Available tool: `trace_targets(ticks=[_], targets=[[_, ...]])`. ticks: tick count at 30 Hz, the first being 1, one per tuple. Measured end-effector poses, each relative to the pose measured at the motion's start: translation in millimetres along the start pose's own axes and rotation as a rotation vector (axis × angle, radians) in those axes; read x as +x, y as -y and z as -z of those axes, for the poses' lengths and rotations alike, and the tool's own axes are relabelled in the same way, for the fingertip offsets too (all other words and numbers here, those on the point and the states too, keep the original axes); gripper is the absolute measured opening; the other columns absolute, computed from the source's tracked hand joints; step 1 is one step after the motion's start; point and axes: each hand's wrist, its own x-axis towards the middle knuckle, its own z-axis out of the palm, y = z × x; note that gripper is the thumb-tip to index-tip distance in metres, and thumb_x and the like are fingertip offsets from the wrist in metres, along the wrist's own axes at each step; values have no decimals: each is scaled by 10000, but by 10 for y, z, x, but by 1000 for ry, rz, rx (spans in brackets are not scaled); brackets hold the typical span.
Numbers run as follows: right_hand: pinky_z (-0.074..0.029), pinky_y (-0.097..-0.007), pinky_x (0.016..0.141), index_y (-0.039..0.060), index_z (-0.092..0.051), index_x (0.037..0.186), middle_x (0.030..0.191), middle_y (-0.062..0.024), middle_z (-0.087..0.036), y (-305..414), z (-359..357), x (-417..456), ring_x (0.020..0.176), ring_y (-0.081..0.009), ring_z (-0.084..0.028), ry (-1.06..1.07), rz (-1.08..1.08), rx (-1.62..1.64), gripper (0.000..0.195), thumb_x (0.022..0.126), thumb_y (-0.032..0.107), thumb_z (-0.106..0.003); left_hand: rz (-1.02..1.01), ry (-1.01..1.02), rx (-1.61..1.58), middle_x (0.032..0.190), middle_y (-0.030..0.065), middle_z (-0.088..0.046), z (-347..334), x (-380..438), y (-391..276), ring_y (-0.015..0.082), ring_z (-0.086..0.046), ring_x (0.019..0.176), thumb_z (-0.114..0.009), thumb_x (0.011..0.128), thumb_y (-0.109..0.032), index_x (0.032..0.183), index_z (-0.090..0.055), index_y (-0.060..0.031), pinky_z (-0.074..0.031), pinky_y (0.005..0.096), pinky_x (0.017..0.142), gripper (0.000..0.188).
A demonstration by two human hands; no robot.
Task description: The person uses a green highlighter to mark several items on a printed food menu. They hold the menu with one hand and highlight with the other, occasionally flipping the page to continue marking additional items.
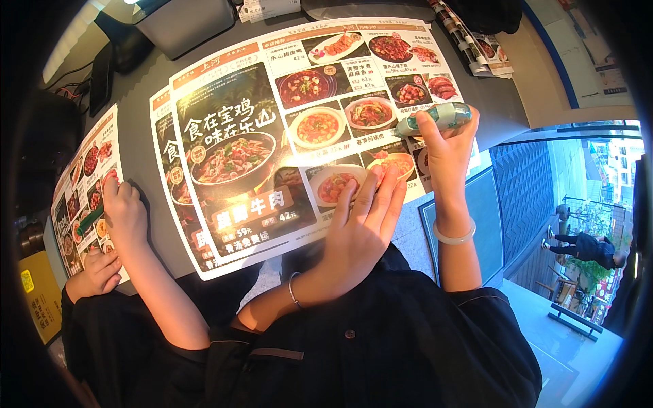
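On the counter before me lies a large printed menu sheet with photos of dishes, prices and writing. A second menu sheet shows beneath its left edge. My left hand, below a thin silver bracelet, rests flat on the menu's lower right part with the fingers spread. My right hand, with a pale bangle on the wrist, grips a translucent green correction tape dispenser. The dispenser's narrow end points left, over the dish photos on the menu's right side; whether it touches the paper, I cannot tell.
At the left, a co-worker's hand holds a green tool over another menu sheet. A grey box stands at the back of the grey counter. Rolled printed papers lie at the back right.
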Motion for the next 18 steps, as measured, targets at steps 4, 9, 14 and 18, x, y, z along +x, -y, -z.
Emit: trace_targets(ticks=[4, 9, 14, 18], targets=[[-531, -274, 835, 26, -450, 1183, 1057, -76, -614, 47, 5, 12, 932, -123, -623, -1, -47, 5, 462, 879, 49, -798, 10, -4, 9, 1377, 56, -646, -19, -7, -13, 249, -575, 1306, -699, 801, -123, 1263, -690, -107, -432, 430, 1099, 463], [-550, -275, 800, 23, -410, 1235, 1097, -98, -615, -60, 28, 38, 933, -136, -645, 38, -26, 33, 539, 862, 9, -798, 19, -3, 31, 1371, 39, -653, -38, -17, -26, 240, -573, 1310, -698, 814, -125, 1259, -692, -121, -423, 425, 1107, 445], [-554, -265, 774, 20, -382, 1265, 1100, -109, -617, -17, 26, 19, 927, -137, -653, 29, -56, -35, 584, 854, -12, -796, 20, -22, 42, 1371, 42, -653, -46, -24, -25, 240, -573, 1308, -700, 813, -121, 1254, -693, -120, -424, 423, 1105, 442], [-552, -268, 784, 18, -381, 1255, 1086, -110, -615, -27, 29, 25, 926, -140, -651, 18, -47, -19, 578, 854, -10, -796, 18, -9, 21, 1378, 48, -649, -26, -15, -16, 244, -574, 1306, -702, 809, -116, 1261, -690, -113, -425, 425, 1103, 453]])
